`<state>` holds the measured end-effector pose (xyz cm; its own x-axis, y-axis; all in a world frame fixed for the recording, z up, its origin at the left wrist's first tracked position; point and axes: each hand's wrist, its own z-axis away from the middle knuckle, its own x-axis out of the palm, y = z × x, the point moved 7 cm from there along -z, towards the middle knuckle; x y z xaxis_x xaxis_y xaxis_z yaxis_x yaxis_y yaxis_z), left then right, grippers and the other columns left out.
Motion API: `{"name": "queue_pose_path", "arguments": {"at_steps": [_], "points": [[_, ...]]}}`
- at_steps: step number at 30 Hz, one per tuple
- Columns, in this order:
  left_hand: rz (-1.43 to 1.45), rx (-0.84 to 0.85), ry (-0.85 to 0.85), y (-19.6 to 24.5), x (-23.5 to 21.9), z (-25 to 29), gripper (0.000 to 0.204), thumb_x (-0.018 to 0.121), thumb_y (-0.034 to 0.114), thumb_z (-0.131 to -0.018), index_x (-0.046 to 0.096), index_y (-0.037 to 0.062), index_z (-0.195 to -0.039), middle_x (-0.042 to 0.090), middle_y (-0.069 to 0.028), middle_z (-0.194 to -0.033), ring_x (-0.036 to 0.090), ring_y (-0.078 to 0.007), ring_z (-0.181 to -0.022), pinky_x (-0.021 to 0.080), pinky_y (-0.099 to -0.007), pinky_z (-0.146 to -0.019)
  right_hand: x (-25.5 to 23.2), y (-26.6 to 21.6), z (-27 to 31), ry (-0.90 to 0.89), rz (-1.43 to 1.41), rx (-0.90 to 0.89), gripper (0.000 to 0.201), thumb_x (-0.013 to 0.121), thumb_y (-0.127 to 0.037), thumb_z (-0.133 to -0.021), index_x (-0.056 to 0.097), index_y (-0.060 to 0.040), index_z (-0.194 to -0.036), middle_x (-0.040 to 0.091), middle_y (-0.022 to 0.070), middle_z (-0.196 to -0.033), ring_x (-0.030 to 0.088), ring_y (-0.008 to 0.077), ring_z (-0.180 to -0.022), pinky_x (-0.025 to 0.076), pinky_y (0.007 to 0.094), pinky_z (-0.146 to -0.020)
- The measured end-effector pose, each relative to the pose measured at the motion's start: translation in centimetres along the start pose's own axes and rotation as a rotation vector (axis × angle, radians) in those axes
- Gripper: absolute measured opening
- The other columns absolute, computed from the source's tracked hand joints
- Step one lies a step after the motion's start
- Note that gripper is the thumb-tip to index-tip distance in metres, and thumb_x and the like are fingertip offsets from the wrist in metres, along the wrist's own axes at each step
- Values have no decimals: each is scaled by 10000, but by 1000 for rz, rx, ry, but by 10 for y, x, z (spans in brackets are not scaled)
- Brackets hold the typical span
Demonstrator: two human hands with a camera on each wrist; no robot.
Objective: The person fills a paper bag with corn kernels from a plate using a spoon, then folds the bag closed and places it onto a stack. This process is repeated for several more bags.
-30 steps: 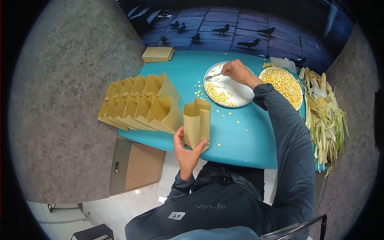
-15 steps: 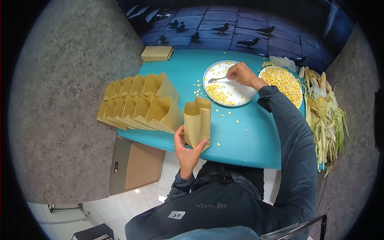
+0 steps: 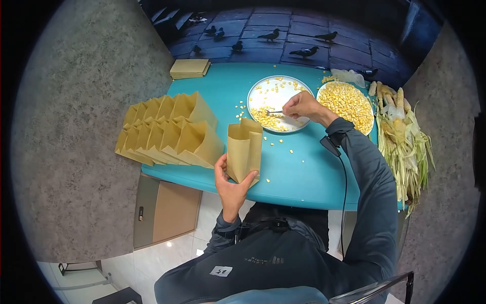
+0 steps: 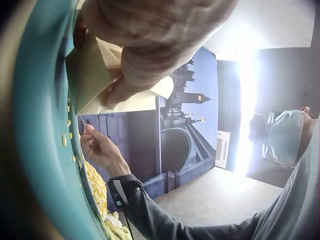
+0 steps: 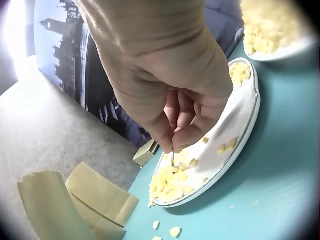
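My left hand (image 3: 232, 195) holds an upright, open-topped brown paper bag (image 3: 244, 154) low down near the table's front edge, thumb on one side and fingers on the other. Over the round white plate (image 3: 273, 96), my right hand (image 3: 304, 106) pinches a metal spoon (image 3: 275, 112) by its handle. The spoon's bowl end is among the corn kernels (image 3: 264, 120) gathered at the plate's near-left side. In the right wrist view the thumb and fingertips meet on the thin handle (image 5: 172, 159), above the kernels. The left wrist view shows the bag (image 4: 92, 75) gripped from its side.
Two rows of opened paper bags (image 3: 195, 139) stand at the left, with a flat stack of folded bags (image 3: 190, 68) behind them. A heaped plate of kernels (image 3: 346, 104) and corn husks (image 3: 405, 147) with cobs lie at the right. Loose kernels (image 3: 268, 180) dot the teal table (image 3: 304, 172).
My right hand has brought the spoon from the plate's left-middle area down into the kernels at its near side. My left hand keeps holding the bag. The head view has shifted slightly.
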<state>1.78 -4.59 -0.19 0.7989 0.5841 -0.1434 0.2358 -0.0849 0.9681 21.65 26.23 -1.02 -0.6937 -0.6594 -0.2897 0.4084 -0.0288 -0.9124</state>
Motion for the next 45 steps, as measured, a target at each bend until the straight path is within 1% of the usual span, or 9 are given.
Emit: {"name": "queue_pose_path", "arguments": {"at_steps": [6, 13, 17, 19, 22, 26, 29, 34, 45], "points": [[-24, 46, -5, -6, 3, -18, 918, 1007, 108, -717, 503, -17, -1474, 623, -169, -1374, 633, -274, -1255, 520, -408, -1072, -16, -38, 33, 68, -83, -52, 98, 851, -74, -877, 822, -13, -948, 785, 48, -836, 696, 98, -739, 552, 254, -662], [-210, 48, -1, 0, 25, -44, 949, 1016, 174, -681, 518, -8, -1469, 638, -207, -1336, 643, -340, -1232, 522, -433, -1058, -26, -124, 108, 238, 123, -341, 115, 834, -47, -891, 813, 26, -978, 801, 80, -852, 718, 126, -726, 560, 290, -652], [-185, 37, -27, -1, 39, -50, 946, 1011, 178, -677, 522, -4, -1466, 647, -199, -1316, 650, -339, -1211, 530, -430, -1039, 16, -155, 164, 421, 784, -1060, 150, 812, 54, -833, 787, -27, -956, 744, 112, -889, 712, 285, -816, 564, 354, -685], [-172, 36, -28, -1, 42, -50, 945, 1011, 175, -676, 522, -5, -1465, 649, -195, -1314, 651, -335, -1207, 532, -428, -1035, 23, -146, 167, 532, 927, -1009, 103, 787, -16, -856, 767, -33, -956, 715, 110, -886, 702, 310, -888, 574, 455, -707], [-171, 57, -22, -2, 38, -45, 938, 1013, 164, -681, 523, -4, -1463, 651, -192, -1305, 652, -318, -1207, 533, -421, -1032, 9, -136, 163, 697, 791, -957, 74, 763, -15, -862, 772, -34, -933, 728, 121, -864, 714, 314, -838, 577, 456, -711], [-22, 71, 15, 3, 24, -30, 907, 999, 102, -721, 504, -12, -1472, 641, -167, -1326, 644, -276, -1225, 526, -402, -1047, 11, -78, 118, 565, 503, -679, 58, 758, -5, -850, 791, 6, -895, 776, 150, -828, 755, 275, -723, 589, 376, -663], [31, 63, 23, 2, 14, -15, 894, 986, 68, -744, 486, -14, -1480, 629, -157, -1347, 636, -261, -1238, 514, -396, -1067, 42, -59, 100, 509, 419, -596, 86, 725, -28, -845, 797, 3, -881, 762, 192, -816, 751, 362, -748, 597, 433, -711], [44, 23, 34, 3, -4, 7, 882, 980, 52, -754, 476, -6, -1475, 615, -160, -1363, 625, -253, -1257, 500, -396, -1081, 46, -37, 69, 499, 469, -444, 114, 707, -20, -828, 813, 4, -862, 771, 202, -804, 762, 369, -756, 614, 440, -743], [81, 3, 38, 2, -11, 15, 849, 978, 52, -766, 489, -1, -1459, 621, -147, -1357, 628, -240, -1250, 505, -390, -1067, 49, -42, 57, 543, 454, -490, 91, 722, -24, -825, 806, 5, -843, 765, 204, -787, 763, 370, -751, 615, 441, -742]]}}
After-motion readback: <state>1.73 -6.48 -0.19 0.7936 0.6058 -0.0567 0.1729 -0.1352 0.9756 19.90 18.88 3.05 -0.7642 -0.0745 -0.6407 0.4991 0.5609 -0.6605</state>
